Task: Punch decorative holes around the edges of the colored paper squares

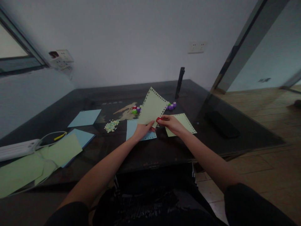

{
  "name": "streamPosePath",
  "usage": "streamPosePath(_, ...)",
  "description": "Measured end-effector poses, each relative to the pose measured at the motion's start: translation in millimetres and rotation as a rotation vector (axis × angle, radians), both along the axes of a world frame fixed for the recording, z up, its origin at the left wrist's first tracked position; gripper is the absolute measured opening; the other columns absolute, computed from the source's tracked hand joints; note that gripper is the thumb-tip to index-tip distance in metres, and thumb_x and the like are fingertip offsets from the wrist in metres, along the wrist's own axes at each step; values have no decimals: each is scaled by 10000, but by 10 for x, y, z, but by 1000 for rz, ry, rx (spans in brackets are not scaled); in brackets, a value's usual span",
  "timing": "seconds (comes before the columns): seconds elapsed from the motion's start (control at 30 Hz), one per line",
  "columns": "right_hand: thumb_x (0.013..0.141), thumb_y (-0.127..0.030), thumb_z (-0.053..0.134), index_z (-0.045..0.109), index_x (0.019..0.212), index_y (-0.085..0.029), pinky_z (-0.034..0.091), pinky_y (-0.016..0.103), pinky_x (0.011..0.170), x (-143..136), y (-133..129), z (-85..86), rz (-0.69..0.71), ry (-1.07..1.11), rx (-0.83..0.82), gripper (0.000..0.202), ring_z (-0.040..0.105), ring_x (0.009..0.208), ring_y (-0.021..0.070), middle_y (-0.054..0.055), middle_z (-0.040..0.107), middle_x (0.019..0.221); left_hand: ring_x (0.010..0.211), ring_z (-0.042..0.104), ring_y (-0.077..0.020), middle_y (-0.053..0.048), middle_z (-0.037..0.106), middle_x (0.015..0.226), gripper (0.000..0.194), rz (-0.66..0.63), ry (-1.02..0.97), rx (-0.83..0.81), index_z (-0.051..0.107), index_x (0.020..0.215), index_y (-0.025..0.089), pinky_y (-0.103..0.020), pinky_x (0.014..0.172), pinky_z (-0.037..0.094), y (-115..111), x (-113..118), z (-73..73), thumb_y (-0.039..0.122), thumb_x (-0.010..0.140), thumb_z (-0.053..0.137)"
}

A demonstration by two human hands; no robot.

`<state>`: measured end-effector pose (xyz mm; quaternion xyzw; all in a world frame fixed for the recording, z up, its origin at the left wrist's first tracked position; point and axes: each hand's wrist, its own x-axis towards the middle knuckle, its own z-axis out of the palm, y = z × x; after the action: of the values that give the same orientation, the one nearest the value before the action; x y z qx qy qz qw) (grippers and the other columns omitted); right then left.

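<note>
A pale yellow-green paper sheet (152, 108) with small punched holes along its edges is held up, tilted, above the table. Its lower edge is pinched by my left hand (142, 130). My right hand (172, 123) is closed on a small red craft punch (159, 120), which sits at the sheet's lower right edge. Beneath lies a light blue sheet (131, 128) with holes along its border, partly covered by my left hand and the raised sheet. Another yellow-green sheet (183, 123), also edged with holes, lies under my right hand and wrist.
Several coloured punches (171, 106) and more punches (135, 110) stand behind the raised sheet. Left of it are a pile of paper bits (111, 126), a blue sheet (85, 118), stacked paper (58, 150) and a white power strip (18, 150). A dark flat object (222, 124) lies at right.
</note>
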<state>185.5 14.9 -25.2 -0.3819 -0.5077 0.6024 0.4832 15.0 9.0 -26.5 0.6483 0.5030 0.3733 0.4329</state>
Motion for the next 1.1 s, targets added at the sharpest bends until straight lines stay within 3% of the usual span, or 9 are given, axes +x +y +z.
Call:
streamPosePath(0.2,524,-276,821,658,779,-186,462,320,767,-16,26,-20,-59,107,-37,316,610,749,149,23,672,804,519,605,-126,-4,660,533,325,5,25,16,629,592,159,-225,620,500,-36,4,62,284,852,477)
streamPosePath(0.47,616,-254,773,665,875,-197,483,326,746,56,26,44,-64,33,-59,286,626,812,168,56,681,914,592,642,-146,-30,674,555,412,74,-9,16,602,501,169,-234,686,505,-48,-12,108,309,863,461)
streamPosePath(0.8,742,-332,683,676,855,-183,491,292,685,85,30,65,-53,-9,-67,187,620,766,150,63,677,862,489,594,-145,-63,661,541,318,77,-61,37,617,600,125,-252,566,503,20,-34,35,302,841,507)
streamPosePath(1.1,711,-453,688,656,840,-201,495,302,735,62,27,94,-121,145,20,284,643,774,162,45,687,846,478,588,-136,-55,661,555,265,44,-77,52,608,652,132,-238,538,503,40,-47,-1,295,837,512)
